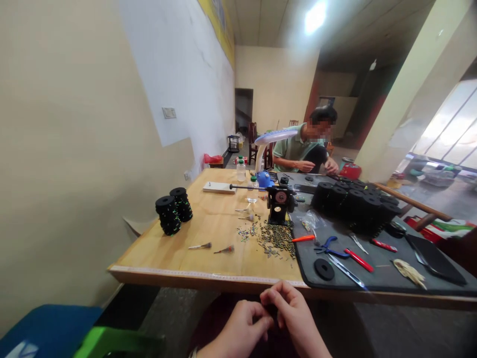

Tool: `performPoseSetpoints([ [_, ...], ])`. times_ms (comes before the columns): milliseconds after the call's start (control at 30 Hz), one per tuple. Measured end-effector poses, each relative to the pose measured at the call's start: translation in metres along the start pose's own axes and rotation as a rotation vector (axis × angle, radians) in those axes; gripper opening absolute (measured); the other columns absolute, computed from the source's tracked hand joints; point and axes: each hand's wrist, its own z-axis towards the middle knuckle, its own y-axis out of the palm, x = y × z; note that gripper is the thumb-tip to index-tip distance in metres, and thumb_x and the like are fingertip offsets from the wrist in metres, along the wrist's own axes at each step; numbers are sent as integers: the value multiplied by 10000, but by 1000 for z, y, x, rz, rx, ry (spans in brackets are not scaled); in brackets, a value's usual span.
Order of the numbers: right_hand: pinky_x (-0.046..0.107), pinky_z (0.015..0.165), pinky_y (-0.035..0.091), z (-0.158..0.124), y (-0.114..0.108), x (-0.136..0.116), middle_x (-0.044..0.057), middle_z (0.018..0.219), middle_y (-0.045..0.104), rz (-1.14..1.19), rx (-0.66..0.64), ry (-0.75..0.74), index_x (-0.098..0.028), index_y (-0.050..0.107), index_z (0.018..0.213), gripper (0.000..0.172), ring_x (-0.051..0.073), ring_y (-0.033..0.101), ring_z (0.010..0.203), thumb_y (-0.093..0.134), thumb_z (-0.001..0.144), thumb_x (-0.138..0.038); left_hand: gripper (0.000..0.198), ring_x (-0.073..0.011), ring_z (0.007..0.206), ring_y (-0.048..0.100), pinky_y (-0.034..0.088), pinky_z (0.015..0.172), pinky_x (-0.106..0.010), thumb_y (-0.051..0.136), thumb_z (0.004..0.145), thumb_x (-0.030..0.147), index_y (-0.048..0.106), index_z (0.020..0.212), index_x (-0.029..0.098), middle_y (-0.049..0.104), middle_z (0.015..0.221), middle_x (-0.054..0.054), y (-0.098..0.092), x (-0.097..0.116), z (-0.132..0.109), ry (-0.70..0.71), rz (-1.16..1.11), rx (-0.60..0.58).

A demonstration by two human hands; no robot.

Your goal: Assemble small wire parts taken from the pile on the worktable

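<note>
Low in the head view, just off the table's front edge, my left hand (246, 325) is closed, its thumb and fingers pinched together. Beside it my right hand (292, 311) is closed too, with its fingertips curled in towards the left. Anything between the fingers is too small or too dark to make out. Beyond my hands, a heap of small metal pieces (278, 238) lies on the wooden table (219, 266). A black hand-cranked device (278, 205) with a long rod stands behind the heap. Several small brushes (224, 249) lie to the left.
Black spools (167, 215) stand at the left, and many more black spools (356, 201) crowd the grey mat (309, 273). On the mat lie blue-handled pliers (330, 247), tweezers (348, 272) and a red knife (358, 260). A co-worker (292, 151) sits across, behind a lamp (276, 136).
</note>
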Motion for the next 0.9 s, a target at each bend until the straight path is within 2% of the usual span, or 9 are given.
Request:
performPoseSetpoints([
  [100,160,368,349,-1,-2,4,56,739,697,131,-27,40,-162,567,685,356,118,574,528,711,693,-487,194,-171,640,594,407,603,-243,579,755,277,735,726,166,711,674,-19,-21,4,0,97,149,60],
  [167,158,378,365,-3,-5,8,49,734,685,185,-28,73,-170,551,694,375,122,579,548,723,675,-504,171,-193,699,621,429,654,-265,596,757,287,736,781,192,732,744,-27,-47,9,1,160,263,180],
  [300,152,332,261,-9,-7,15,-20,575,598,150,-41,142,-183,499,648,468,41,385,361,725,613,-592,223,-225,767,635,455,707,-318,509,828,295,695,871,179,718,840,-80,-107,17,5,260,471,587],
  [367,154,330,192,-11,-6,20,-54,504,533,112,-55,177,-194,472,635,503,26,303,332,707,593,-637,213,-224,772,631,464,721,-331,490,842,281,670,874,171,704,839,-86,-126,21,8,294,561,651],
  [433,162,342,146,-13,-3,25,-73,465,480,82,-73,206,-202,458,633,518,28,269,336,693,583,-661,188,-218,803,621,469,744,-332,476,849,243,649,878,178,691,853,-78,-131,25,12,367,641,594],
  [533,181,367,121,-13,2,36,-85,434,428,72,-113,200,-207,452,626,521,40,252,358,681,584,-672,229,-230,922,576,440,831,-352,446,834,132,625,967,183,669,938,-82,-119,29,23,437,810,477],
  [600,189,388,129,-13,2,42,-89,425,411,84,-122,160,-204,453,620,514,46,257,374,677,596,-666,309,-246,969,537,407,865,-376,414,813,58,609,1026,169,655,970,-101,-110,29,34,354,923,465],
  [700,196,411,141,-13,0,48,-93,424,401,96,-118,118,-199,449,613,503,49,271,389,679,616,-647,319,-260,934,523,390,844,-401,372,808,16,617,969,141,651,909,-126,-107,21,52,202,970,489],
  [900,203,416,129,-19,-2,45,-110,422,342,125,-91,128,-201,434,613,511,49,236,396,674,614,-652,254,-229,916,546,403,845,-366,392,816,38,613,872,149,648,890,-106,-119,7,65,206,844,437],
])
